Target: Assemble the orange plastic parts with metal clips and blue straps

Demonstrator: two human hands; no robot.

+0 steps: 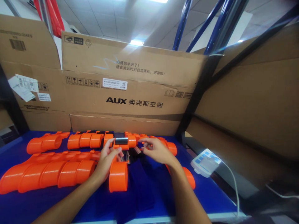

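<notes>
My left hand [109, 157] is closed on an orange ring-shaped part [121, 147] whose black top strip [121, 141] carries a pale toothed edge. To its right is my right hand [155, 150], with thumb and fingers curled towards each other. A small dark blue bit shows by those fingertips; whether it is gripped is hard to make out. Below my left hand, a larger orange ring [118, 176] rests on the blue table surface [163, 193]. Dark blue flat pieces [140, 186] lie between my forearms.
Joined rows of orange rings lie to the left [49, 171] and along the back [85, 140]. More orange rings [171, 148] are behind my right hand. A white device [206, 162] with a cable sits at the right edge. A cardboard panel [130, 90] walls the back.
</notes>
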